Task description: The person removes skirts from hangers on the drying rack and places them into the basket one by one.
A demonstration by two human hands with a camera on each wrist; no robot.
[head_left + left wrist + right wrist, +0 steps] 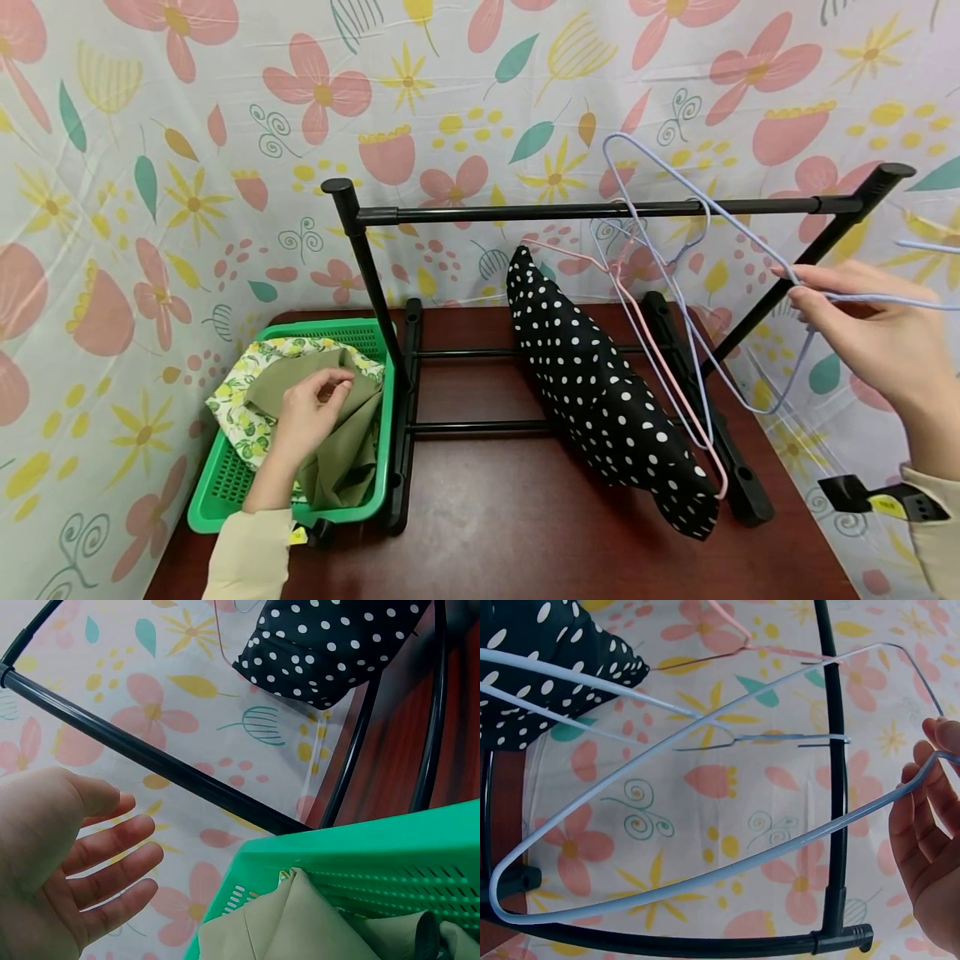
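In the head view my right hand [877,325] pinches a light blue hanger [750,232] between thumb and fingers, at the right end of the black rack [480,213]. Its long loop stretches left past the rail in the right wrist view. My left hand [311,417] hovers over olive fabric [337,471] in a green basket [387,467], fingers loosely bent. The left wrist view shows that hand [45,862] beside the basket's rim, holding nothing. A black cloth with white dots [592,400] hangs on a pink hanger [660,358] from the rail.
Another blue hanger hooks over the rail by its hook [707,225], close to the pink one. Lemon-print fabric [240,417] lies under the olive piece. The rack's feet [742,483] stand on a dark red table [480,517], with a floral curtain [450,83] behind.
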